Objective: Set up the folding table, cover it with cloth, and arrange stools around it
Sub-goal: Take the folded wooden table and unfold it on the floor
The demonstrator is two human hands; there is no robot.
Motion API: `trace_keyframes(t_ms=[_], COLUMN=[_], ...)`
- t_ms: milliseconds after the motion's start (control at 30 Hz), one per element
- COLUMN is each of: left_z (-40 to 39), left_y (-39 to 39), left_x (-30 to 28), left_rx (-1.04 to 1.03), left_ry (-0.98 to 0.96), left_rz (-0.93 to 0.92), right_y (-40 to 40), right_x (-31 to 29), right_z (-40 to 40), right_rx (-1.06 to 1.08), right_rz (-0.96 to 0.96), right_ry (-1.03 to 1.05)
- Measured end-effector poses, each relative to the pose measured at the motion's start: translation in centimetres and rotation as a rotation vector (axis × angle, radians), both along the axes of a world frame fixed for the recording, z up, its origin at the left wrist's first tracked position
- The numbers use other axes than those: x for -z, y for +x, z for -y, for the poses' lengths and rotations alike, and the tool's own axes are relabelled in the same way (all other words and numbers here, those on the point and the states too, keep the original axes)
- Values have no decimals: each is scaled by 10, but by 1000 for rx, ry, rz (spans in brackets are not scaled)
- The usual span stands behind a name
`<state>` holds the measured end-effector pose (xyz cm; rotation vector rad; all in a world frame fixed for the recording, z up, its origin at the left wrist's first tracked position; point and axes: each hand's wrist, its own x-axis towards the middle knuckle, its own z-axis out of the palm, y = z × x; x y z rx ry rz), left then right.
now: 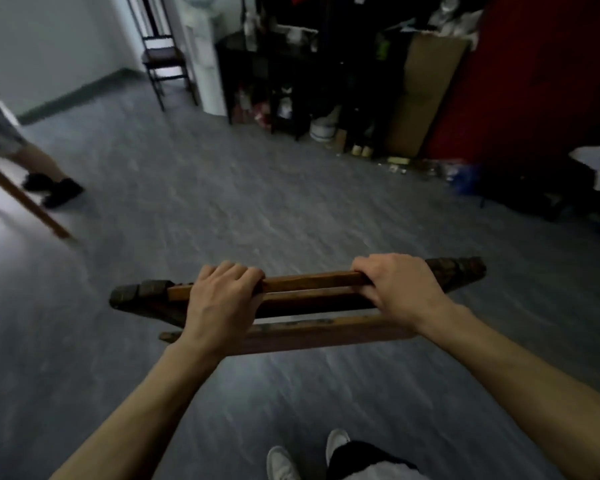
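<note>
I carry a folded wooden frame (pixel 312 296) of brown rails with dark, worn ends, held level above the grey floor in the lower middle of the view. My left hand (pixel 219 299) grips the top rail left of its middle, fingers curled over it. My right hand (pixel 399 289) grips the same rail toward its right end. Whether the frame is a stool or part of the table, I cannot tell. No cloth is in sight.
Another person's legs and dark shoes (pixel 54 188) stand at the left by a slanted wooden bar (pixel 25 199). A dark chair (pixel 167 60) and a white water dispenser (pixel 205 53) stand at the back, with cluttered dark shelves (pixel 274 74) and a cardboard box (pixel 420 95). A red wall (pixel 534 74) fills the right.
</note>
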<state>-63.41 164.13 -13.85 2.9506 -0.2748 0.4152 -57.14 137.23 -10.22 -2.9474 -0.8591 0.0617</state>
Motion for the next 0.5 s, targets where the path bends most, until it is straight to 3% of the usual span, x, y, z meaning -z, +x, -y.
trace_keyframes(t_ms=[300, 500], left_z=[86, 146], left_y=[106, 158], left_x=[-2, 28], left_rx=[350, 472], left_ry=[53, 116], left_rz=[-34, -286], right_y=[18, 39], right_x=[19, 56], right_z=[95, 152], right_rx=[314, 423], right_rz=[-31, -181], right_ry=[78, 76])
